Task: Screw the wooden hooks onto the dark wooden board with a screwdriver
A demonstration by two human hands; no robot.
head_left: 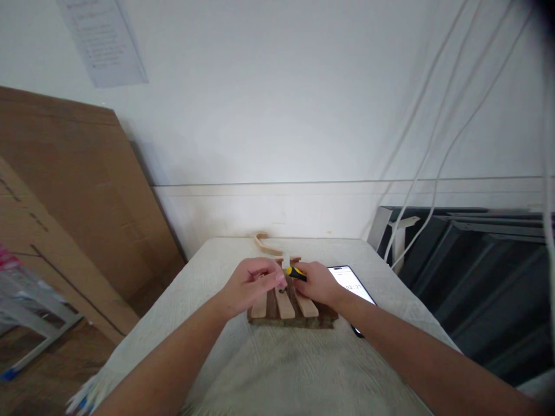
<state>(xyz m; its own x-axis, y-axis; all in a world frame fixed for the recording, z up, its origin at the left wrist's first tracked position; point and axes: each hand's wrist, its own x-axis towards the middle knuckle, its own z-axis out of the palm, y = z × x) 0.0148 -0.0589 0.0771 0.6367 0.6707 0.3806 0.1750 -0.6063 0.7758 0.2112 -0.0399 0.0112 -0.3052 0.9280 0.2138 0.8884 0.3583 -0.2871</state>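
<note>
A dark wooden board (290,322) lies on the cloth-covered table, with three pale wooden strips (285,307) side by side across it. My right hand (319,281) is closed around a yellow-and-black screwdriver handle (297,273) above the right strip; I cannot make out the shaft. Over the left and middle strips, my left hand (250,284) has thumb and fingers pinched together. What that pinch holds, if anything, is too small to name. A small dark spot shows on the middle strip just below those fingertips.
A curved pale wooden piece (265,247) lies behind the board. Right of it is a phone (349,278) with a lit screen, partly under my right wrist. A cardboard sheet (87,190) leans at left; white cables (437,138) and dark panels (489,283) are at right.
</note>
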